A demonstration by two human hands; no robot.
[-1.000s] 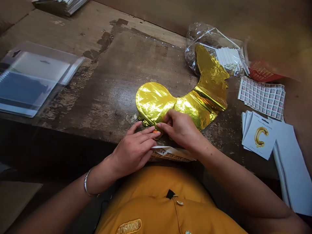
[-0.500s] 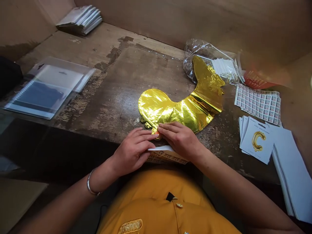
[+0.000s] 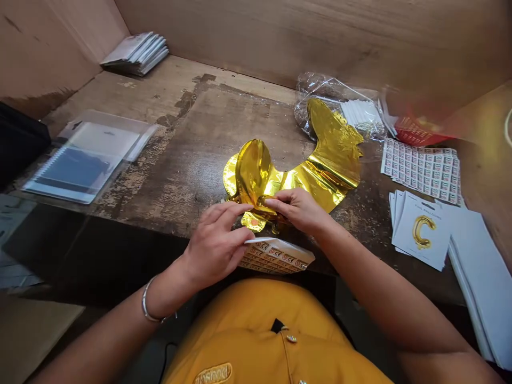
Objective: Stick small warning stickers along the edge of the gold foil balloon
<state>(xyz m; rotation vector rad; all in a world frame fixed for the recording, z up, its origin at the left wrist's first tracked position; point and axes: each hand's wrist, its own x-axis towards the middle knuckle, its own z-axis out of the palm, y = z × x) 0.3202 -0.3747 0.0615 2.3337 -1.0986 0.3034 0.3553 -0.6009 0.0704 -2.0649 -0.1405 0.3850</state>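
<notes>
the left hand, extended palm down from the lower left, pinches a ce sticker sheet in its grip at lower centre. beyond, the right hand angles inward, thumb and fingers grasping a fold of the gold foil balloon lying mid-frame on the worktop.

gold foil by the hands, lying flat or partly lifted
Partly lifted: one flap of the gold foil curves up, showing more foil beneath; the right hand pinches near its base.
</notes>
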